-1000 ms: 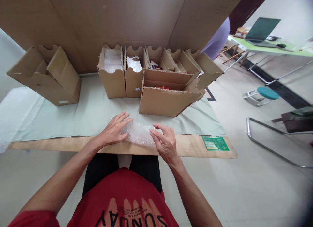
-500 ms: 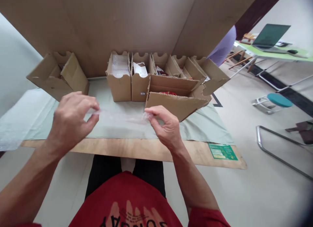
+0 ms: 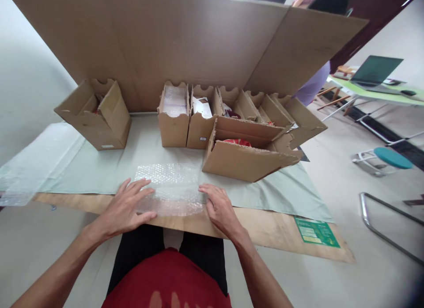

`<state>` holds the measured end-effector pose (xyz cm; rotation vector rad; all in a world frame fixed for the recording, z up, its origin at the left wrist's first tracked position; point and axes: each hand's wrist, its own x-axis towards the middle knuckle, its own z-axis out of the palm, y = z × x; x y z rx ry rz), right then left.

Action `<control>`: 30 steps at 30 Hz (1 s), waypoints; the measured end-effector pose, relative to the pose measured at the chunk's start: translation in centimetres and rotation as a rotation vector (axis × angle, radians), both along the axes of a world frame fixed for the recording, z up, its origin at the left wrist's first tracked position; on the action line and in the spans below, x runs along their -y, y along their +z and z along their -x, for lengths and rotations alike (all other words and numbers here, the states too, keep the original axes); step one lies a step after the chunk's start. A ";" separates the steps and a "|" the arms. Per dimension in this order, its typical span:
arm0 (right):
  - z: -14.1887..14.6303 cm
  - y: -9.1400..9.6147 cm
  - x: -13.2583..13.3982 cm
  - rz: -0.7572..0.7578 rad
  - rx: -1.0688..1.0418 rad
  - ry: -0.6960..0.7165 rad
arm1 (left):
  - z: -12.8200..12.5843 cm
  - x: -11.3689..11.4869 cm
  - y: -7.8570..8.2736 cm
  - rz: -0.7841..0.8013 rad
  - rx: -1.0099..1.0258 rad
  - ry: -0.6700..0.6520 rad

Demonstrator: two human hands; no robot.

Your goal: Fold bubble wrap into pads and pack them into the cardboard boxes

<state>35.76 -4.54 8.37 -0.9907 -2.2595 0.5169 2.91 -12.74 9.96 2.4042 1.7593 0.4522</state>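
Note:
A clear sheet of bubble wrap point(image 3: 170, 184) lies flat at the front of the cloth-covered table point(image 3: 145, 135), its near part over the bare wooden edge. My left hand point(image 3: 127, 206) rests at the sheet's left side, fingers spread. At the right side my right hand point(image 3: 220, 208) touches the sheet's edge with its fingers stretched forward. Neither hand grips anything. Just behind the right hand stands an open cardboard box point(image 3: 248, 160) set crosswise, with something red inside.
Several open cardboard boxes point(image 3: 174, 129) line the back, one holding clear wrap. A separate box point(image 3: 106, 122) stands left, beside more bubble wrap point(image 3: 36, 162). A tall cardboard panel point(image 3: 185, 43) rises behind. To the right are a teal stool point(image 3: 392, 157) and a laptop point(image 3: 376, 74).
The bubble wrap, earlier held stretched between both pinching hands, now lies flat on the table. Both hands have come down nearer the front edge and opened. The view has tilted up slightly.

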 end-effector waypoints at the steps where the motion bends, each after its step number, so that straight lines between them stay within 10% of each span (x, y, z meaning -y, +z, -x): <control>1: -0.2 0.8 0.2 0.046 -0.034 0.026 | 0.5 0.0 0.5 0.041 0.054 0.010; 6: 1.7 3.3 -0.9 0.187 -0.103 0.044 | 0.2 -1.5 0.9 0.164 0.109 0.143; 14: 6.4 -1.6 -2.8 0.131 0.290 0.091 | -1.6 -3.0 -4.3 0.045 -0.085 0.195; 20: 5.8 -0.5 -3.3 0.094 0.345 0.088 | 2.0 -6.1 -3.6 0.045 -0.136 0.450; 30: 8.1 -2.2 -7.5 -0.105 0.517 -0.008 | 1.6 -9.1 -3.9 0.064 0.037 0.387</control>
